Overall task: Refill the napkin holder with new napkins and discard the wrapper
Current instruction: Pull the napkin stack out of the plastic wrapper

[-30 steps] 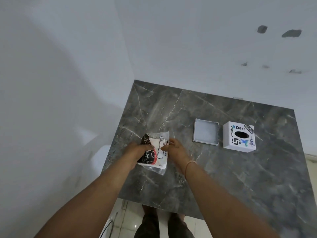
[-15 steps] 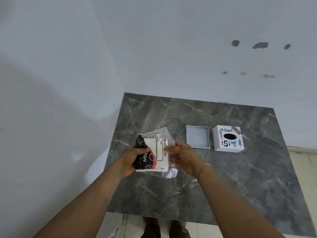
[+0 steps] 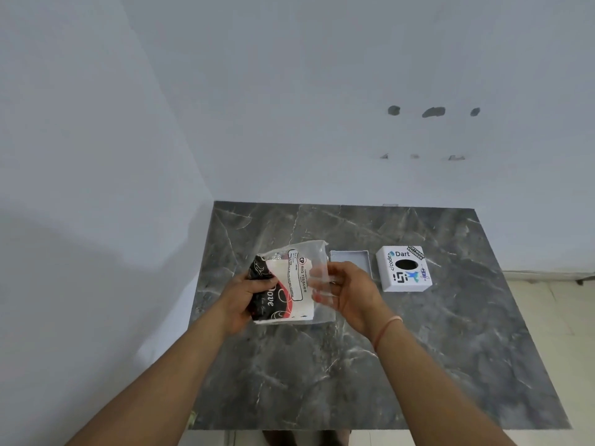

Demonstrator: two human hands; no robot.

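A pack of napkins [image 3: 289, 289] in a clear plastic wrapper printed black, red and white is held above the grey marble table [image 3: 418, 349]. My left hand [image 3: 244, 300] grips its left, black end. My right hand [image 3: 347, 294] pinches the loose clear wrapper at the pack's right side. The white napkin holder box [image 3: 404, 268], with stickers and an oval hole on top, stands on the table to the right. Its flat grey lid or base tray [image 3: 349, 259] lies between the box and my right hand, partly hidden by the hand.
White walls meet at a corner behind the table's left end. The table's front edge runs close to my body. Pale floor tiles show to the right of the table.
Both hands have lifted the pack up and tilted it more upright. My right hand has shifted from the pack's edge to the clear wrapper end. The view has tilted upward.
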